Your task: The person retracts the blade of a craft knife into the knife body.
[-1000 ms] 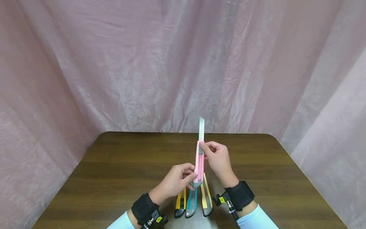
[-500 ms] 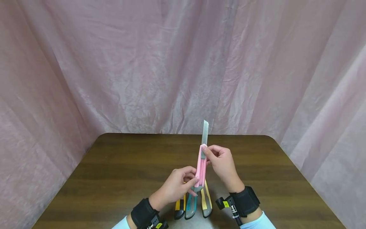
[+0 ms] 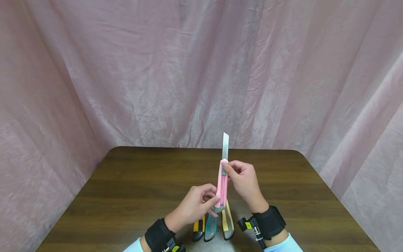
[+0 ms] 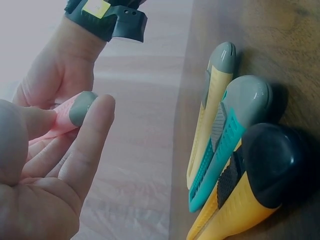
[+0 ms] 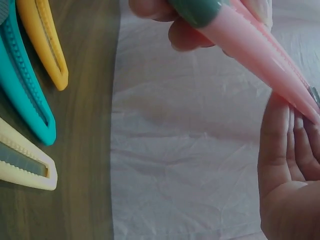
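Note:
A pink utility knife with a grey end is held up above the table, its long blade out and pointing away from me. My left hand pinches the grey-ended base between thumb and fingers. Near the blade end, my right hand grips the body, with the thumb at the grey slider. In the right wrist view the pink knife runs slantwise between both hands. Below it on the table lie a yellow-and-black knife, a teal knife and a pale yellow knife, side by side.
The brown wooden table has rounded far corners. Behind it hangs a pink curtain, which also runs along both sides. Each wrist wears a black strap with a small camera.
Over the last second, both hands and the pink utility knife have shifted slightly toward me and to the right. The blade stays out; the knives on the table have not moved.

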A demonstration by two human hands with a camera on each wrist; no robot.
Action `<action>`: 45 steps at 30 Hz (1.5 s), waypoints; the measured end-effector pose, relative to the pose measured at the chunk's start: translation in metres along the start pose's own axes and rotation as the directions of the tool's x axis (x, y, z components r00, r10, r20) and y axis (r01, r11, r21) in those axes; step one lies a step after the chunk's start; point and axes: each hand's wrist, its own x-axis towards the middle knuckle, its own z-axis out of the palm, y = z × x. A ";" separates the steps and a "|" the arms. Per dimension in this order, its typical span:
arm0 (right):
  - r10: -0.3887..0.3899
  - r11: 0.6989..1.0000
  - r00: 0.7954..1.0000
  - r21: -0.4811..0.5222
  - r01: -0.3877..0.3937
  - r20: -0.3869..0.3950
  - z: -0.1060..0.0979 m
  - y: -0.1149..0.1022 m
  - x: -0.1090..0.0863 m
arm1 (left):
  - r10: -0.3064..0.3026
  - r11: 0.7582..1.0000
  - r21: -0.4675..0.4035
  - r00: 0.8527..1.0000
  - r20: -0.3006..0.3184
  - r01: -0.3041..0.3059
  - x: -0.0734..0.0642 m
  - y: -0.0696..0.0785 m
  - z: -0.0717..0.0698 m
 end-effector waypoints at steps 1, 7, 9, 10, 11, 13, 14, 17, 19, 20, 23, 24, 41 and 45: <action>-0.001 1.000 1.000 -0.002 0.001 0.007 0.000 0.000 0.000 | 0.002 1.000 0.002 1.000 0.000 -0.002 0.000 0.000 0.000; -0.040 0.999 0.998 0.014 0.039 0.040 0.000 0.001 0.001 | 0.026 1.000 0.012 1.000 -0.004 -0.026 0.000 -0.001 0.001; -0.044 0.999 0.998 0.019 0.043 0.040 0.001 0.001 0.001 | 0.033 0.999 0.016 0.999 -0.005 -0.033 0.000 -0.001 0.001; -0.042 0.999 0.998 0.017 0.042 0.040 0.001 0.000 0.001 | 0.034 0.999 0.018 0.999 -0.006 -0.034 0.000 -0.001 0.001; -0.042 0.999 0.998 0.019 0.041 0.041 0.002 -0.001 0.001 | 0.033 0.999 0.017 0.999 -0.006 -0.032 0.000 -0.001 0.001; -0.044 0.999 0.998 0.014 0.043 0.039 0.004 -0.008 0.000 | 0.028 1.000 0.014 1.000 -0.007 -0.028 -0.001 -0.001 0.000; -0.042 0.999 0.998 0.010 0.042 0.039 0.005 -0.012 0.000 | 0.025 1.000 0.013 1.000 -0.007 -0.025 -0.001 -0.001 0.000; -0.037 0.999 0.998 0.018 0.036 0.041 0.009 -0.023 -0.002 | 0.017 1.000 -0.002 1.000 -0.013 -0.017 -0.003 -0.001 -0.001; -0.031 0.999 0.999 0.014 0.031 0.038 0.011 -0.028 -0.002 | 0.018 1.000 -0.005 1.000 -0.017 -0.018 -0.003 -0.002 -0.001; -0.031 0.999 0.999 0.014 0.030 0.037 0.012 -0.029 -0.003 | 0.018 1.000 -0.009 1.000 -0.019 -0.018 -0.004 -0.002 -0.001; -0.028 1.000 0.999 0.012 0.027 0.031 0.011 -0.029 -0.004 | 0.012 1.000 -0.011 1.000 -0.022 -0.012 -0.004 -0.003 0.000; -0.033 0.999 0.999 0.004 0.032 0.029 0.011 -0.025 -0.004 | 0.007 1.000 -0.008 1.000 -0.022 -0.007 -0.003 -0.003 0.001; -0.017 1.000 1.000 -0.007 0.017 -0.024 0.002 0.005 -0.005 | -0.012 1.000 0.027 1.000 -0.007 0.012 0.000 -0.002 0.005; -0.036 0.999 0.999 -0.032 0.035 -0.024 0.004 -0.006 -0.006 | 0.014 1.000 0.023 1.000 -0.005 -0.014 0.000 -0.003 0.005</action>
